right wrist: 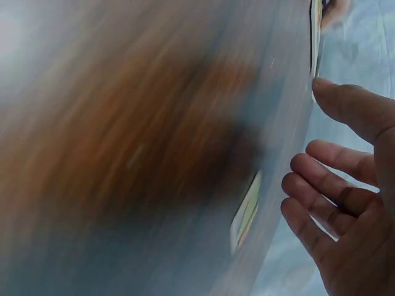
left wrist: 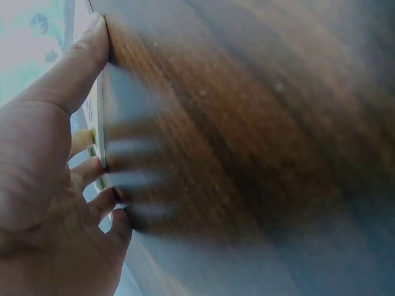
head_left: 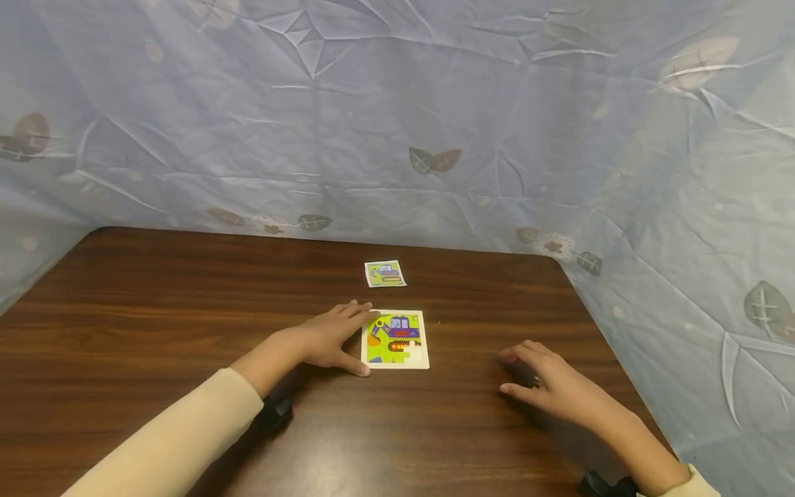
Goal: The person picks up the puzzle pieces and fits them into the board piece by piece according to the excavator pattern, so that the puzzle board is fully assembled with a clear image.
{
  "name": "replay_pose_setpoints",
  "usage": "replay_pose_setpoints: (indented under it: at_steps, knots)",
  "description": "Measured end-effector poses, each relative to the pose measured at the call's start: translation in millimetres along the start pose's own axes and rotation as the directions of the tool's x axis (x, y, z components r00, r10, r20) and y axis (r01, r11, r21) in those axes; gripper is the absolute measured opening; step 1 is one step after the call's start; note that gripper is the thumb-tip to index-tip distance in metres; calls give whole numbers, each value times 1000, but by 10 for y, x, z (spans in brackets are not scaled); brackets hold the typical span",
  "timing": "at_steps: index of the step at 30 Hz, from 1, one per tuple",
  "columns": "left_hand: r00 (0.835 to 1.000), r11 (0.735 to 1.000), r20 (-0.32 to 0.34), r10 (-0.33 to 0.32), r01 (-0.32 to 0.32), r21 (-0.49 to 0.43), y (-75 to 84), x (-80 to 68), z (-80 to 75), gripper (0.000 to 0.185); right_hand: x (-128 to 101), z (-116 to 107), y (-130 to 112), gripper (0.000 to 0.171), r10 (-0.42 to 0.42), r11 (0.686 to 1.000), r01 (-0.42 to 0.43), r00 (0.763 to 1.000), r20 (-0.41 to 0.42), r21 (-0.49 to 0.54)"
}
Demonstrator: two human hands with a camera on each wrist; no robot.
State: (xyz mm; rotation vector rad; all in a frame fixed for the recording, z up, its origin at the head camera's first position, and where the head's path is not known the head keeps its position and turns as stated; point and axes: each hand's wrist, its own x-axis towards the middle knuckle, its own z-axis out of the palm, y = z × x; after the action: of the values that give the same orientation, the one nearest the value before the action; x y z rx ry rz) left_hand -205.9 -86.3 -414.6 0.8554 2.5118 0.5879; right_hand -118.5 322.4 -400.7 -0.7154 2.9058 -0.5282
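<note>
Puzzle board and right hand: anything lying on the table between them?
In the head view, nothing: only bare table separates the puzzle board from the right hand. The small picture card lies beyond the board, and the left hand touches its left edge.

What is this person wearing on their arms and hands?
Both hands are bare: no gloves or rings show on the left hand or the right hand. Each arm has a long, pale cream sleeve ending at the forearm. A small black device sits under the left arm, and another is by the right wrist.
</note>
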Motion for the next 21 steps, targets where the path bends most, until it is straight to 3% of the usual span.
replay_pose_setpoints:
  at_steps: [11,21]
  knots:
    - [1000,1000,1,-4,4,-1,3,13,13,105,-413,-54,353,44,21,992,-36,991,-130,-120]
    - [1000,1000,1,-4,4,0,-8,5,1,109,-514,19,429,30,65,994,-78,985,-159,-78]
